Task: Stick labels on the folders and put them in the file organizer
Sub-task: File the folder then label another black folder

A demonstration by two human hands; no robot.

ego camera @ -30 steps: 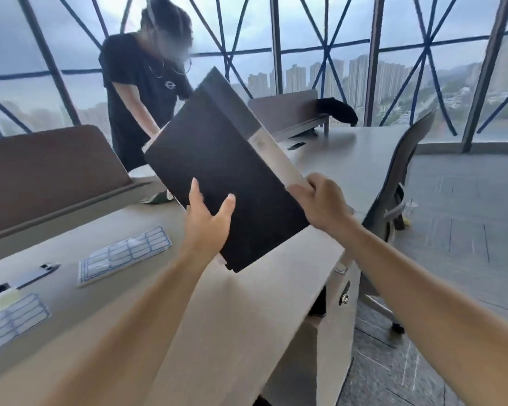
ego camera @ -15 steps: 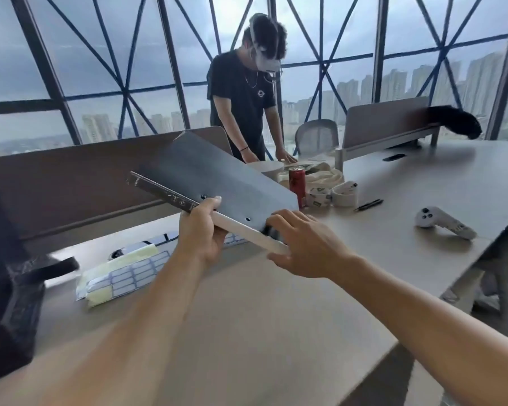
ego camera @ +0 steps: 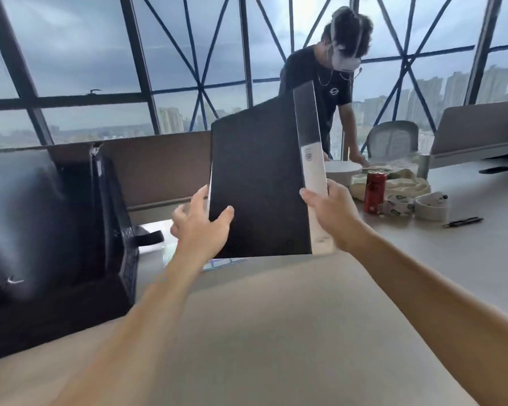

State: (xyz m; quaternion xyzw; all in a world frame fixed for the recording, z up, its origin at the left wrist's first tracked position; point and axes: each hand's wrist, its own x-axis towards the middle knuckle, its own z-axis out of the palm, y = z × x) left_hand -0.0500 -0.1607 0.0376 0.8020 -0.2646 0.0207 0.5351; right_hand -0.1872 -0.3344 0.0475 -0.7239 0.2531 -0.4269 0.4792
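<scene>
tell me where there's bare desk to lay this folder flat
The widest bare patch of desk is near you, between the file organizer on the left and the desk's right edge. Another lies right of the pen. Crowded: around the red can and tape rolls; a label sheet lies below the held folder.

The single view came from a wide-angle camera on the person's head, above the near edge of the desk [ego camera: 276, 332]. It faced forward and slightly down, across the desk toward the windows [ego camera: 71, 54], whose bars bowed near the frame's edges. Both forearms ran up from the bottom edge. The left hand [ego camera: 201, 227] and right hand [ego camera: 331, 215] gripped the folder [ego camera: 258, 186] close to the lens, filling the centre. The organizer [ego camera: 56, 230] sat near at the left, blurred. A second person [ego camera: 334, 83] stood farther off, partly behind the folder.
</scene>
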